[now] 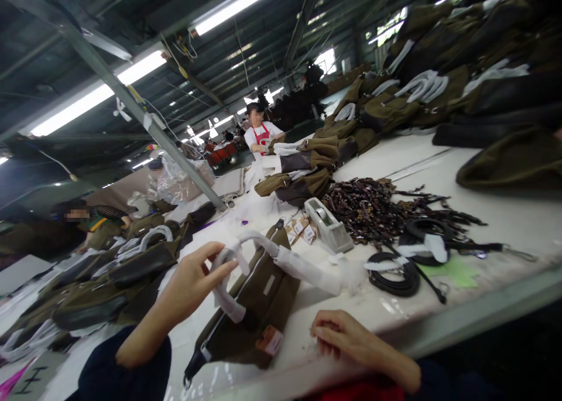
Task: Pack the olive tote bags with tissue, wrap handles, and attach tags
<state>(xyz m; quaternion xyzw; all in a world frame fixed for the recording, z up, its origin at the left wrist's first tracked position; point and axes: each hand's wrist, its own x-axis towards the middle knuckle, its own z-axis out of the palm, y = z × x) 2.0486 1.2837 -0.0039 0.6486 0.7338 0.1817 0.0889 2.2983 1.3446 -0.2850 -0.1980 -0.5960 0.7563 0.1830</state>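
An olive-brown bag (259, 304) lies tilted on the white table, its two handles wrapped in white paper and a small tag (269, 340) hanging at its lower side. My left hand (193, 281) is at the left handle (226, 304), thumb and fingers curved around the white wrapping. To the right of the bag, near the table's front edge, my right hand (340, 336) has its fingers curled together; whatever they hold, if anything, is hidden.
Right of the bag are a tape dispenser (328, 225), coiled black straps (394, 273) and a heap of dark straps with metal parts (373, 208). Bags are piled on the left (109, 278) and back right (395, 105). A person (261, 133) stands across the table.
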